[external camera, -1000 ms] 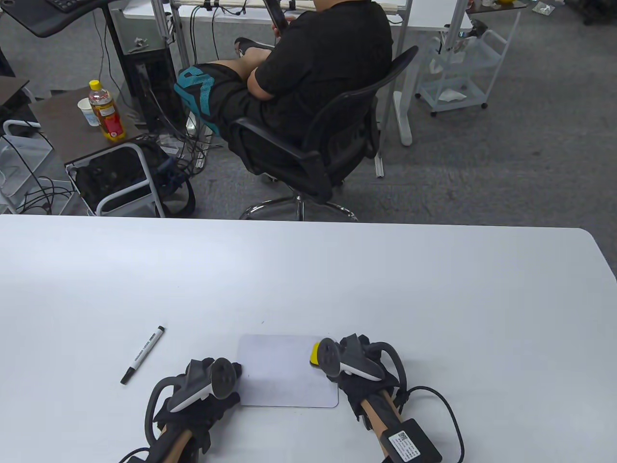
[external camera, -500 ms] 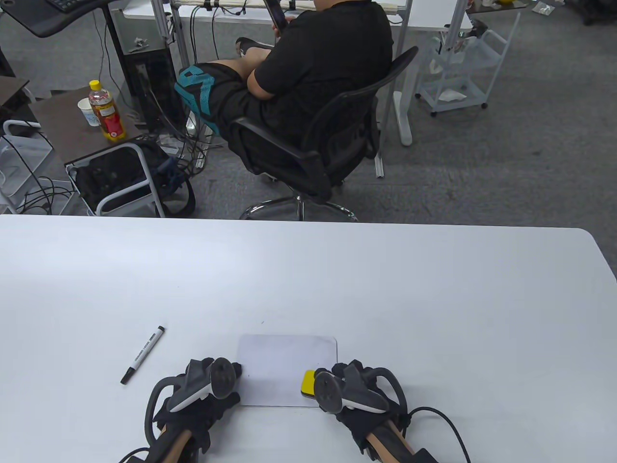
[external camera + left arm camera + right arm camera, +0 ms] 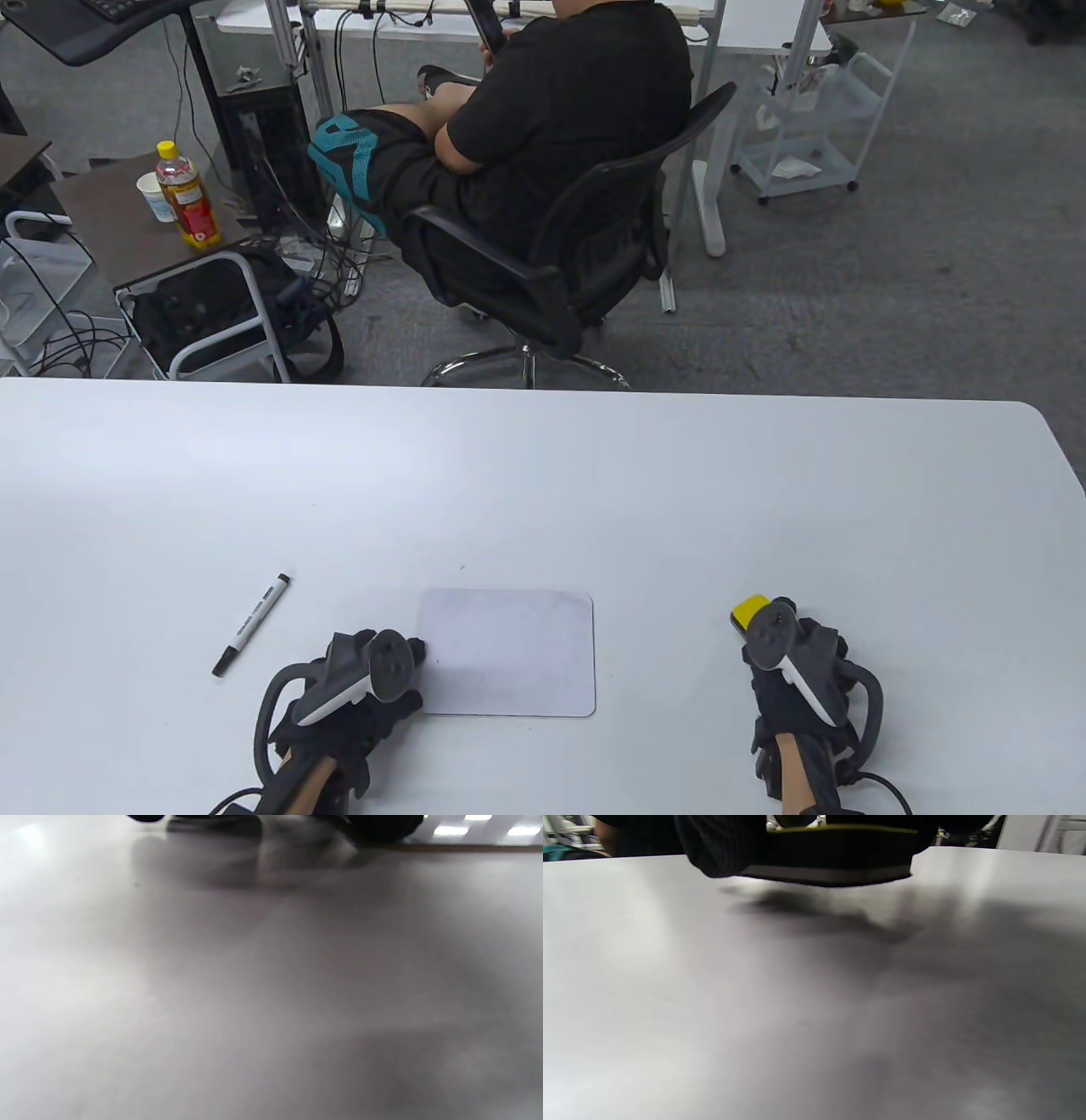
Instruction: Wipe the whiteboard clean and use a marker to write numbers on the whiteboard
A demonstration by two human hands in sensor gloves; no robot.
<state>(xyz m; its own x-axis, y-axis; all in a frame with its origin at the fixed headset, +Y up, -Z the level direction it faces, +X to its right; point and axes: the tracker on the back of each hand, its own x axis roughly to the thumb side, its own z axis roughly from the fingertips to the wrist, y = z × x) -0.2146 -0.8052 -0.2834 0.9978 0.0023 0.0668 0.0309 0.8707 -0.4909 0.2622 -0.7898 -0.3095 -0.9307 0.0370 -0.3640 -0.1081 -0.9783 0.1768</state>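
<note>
Yellow-topped flat eraser [image 3: 750,611] gripped by right hand [image 3: 793,671]; left hand [image 3: 365,679] presses rounded glossy whiteboard [image 3: 507,652].

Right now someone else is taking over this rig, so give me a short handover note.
Left hand: rests at the whiteboard's left edge; grip unclear.
Right hand: holds the yellow eraser on or just above the table, right of the board.
Black marker: lies capped on the table left of the board, untouched.
Done: board looks wiped clean.
Left: put the eraser down, take the marker, write the numbers.
</note>
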